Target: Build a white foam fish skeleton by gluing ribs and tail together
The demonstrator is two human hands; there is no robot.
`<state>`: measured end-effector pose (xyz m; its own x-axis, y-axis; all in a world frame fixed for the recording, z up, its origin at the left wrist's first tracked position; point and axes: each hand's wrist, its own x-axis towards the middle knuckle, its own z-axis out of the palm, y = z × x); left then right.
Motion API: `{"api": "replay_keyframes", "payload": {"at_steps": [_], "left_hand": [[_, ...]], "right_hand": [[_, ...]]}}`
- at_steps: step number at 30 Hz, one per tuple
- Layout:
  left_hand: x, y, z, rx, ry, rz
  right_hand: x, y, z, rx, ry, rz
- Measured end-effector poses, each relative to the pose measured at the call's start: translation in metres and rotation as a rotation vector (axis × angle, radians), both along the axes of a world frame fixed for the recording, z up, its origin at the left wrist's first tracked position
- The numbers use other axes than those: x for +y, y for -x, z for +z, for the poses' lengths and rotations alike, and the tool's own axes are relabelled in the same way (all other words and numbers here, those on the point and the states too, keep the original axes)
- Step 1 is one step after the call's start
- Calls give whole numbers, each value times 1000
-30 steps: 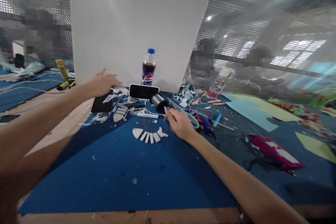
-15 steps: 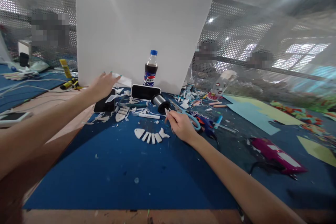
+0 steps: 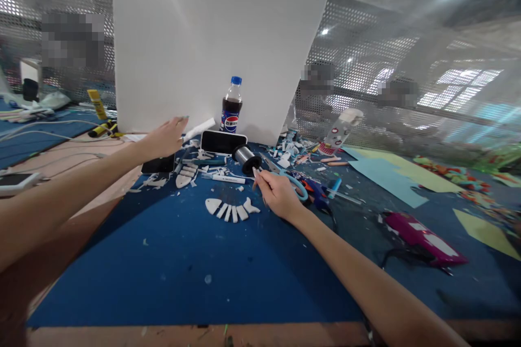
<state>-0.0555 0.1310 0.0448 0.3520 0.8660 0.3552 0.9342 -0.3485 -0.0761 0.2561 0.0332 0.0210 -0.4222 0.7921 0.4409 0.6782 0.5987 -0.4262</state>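
My left hand (image 3: pixel 165 138) is over the back left of the blue mat, its fingers closed on one end of a white strip (image 3: pixel 200 129) that tilts up to the right. My right hand (image 3: pixel 280 194) rests at mid-mat with fingertips pinched around something slim, mostly hidden by the fingers. Just beyond those fingertips lies a spool of silver wire (image 3: pixel 244 157) with black ends. Left of the right hand, white cut pieces (image 3: pixel 231 211) form a curved fish: head, several narrow segments and a tail. Scissors (image 3: pixel 299 187) with light-blue handles lie behind the right hand.
A phone (image 3: pixel 223 142) leans before a cola bottle (image 3: pixel 231 105) and a white board (image 3: pixel 220 27). A marker (image 3: pixel 228 179), white scraps and a second fish shape (image 3: pixel 186 173) lie nearby. A purple corded tool (image 3: pixel 423 238) and coloured sheets (image 3: pixel 386 176) are at right.
The white strip that lay flat behind my left hand is now raised and tilted in its fingers. My right hand keeps its pinch near the spool; the view has shifted slightly.
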Motion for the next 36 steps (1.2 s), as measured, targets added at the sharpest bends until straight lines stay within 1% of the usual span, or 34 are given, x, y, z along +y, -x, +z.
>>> {"api": "replay_keyframes", "payload": {"at_steps": [3,5,7,9,11,13,15,18,19,20,23,25,28,31,33,34,36], "left_hand": [[-6,-9,1,-10,-19,-47],[-10,-16,-1,8,23,-118],[-12,-23,-8,45,87,-199],[-12,-27,-17,80,125,-249],[-12,-29,-25,101,138,-268],[-12,-30,-28,110,136,-267],[-15,-32,-27,114,121,-258],[-24,-43,-24,-24,122,-274],[-28,-50,-23,-113,138,-289],[-32,-57,-23,-161,145,-295],[-37,-87,-25,-229,162,-294],[-33,-109,-28,-246,155,-288],[-18,-139,-31,-251,149,-274],[-7,-155,-32,-261,133,-246],[-6,-158,-28,-253,106,-253],[-6,-159,-24,-242,90,-265],[-5,-160,-11,-209,53,-297]], "right_hand": [[2,-1,-1,15,-9,-27],[4,-2,-2,24,-13,-44],[6,-4,-4,24,-7,-44],[8,-5,-5,17,0,-30],[7,-5,-4,7,1,-12],[6,-4,-3,-10,-5,8],[3,-3,-2,-42,-14,38],[-1,1,-3,-108,-39,103],[-2,2,-4,-130,-51,125],[-3,3,-5,-151,-64,144],[-4,5,-7,-197,-106,170],[-4,3,-8,-214,-128,167],[-3,0,-7,-229,-150,147],[-2,-2,-7,-245,-170,132],[-2,-1,-8,-258,-183,130],[-2,0,-8,-265,-188,131],[-2,2,-9,-282,-194,142]]}}
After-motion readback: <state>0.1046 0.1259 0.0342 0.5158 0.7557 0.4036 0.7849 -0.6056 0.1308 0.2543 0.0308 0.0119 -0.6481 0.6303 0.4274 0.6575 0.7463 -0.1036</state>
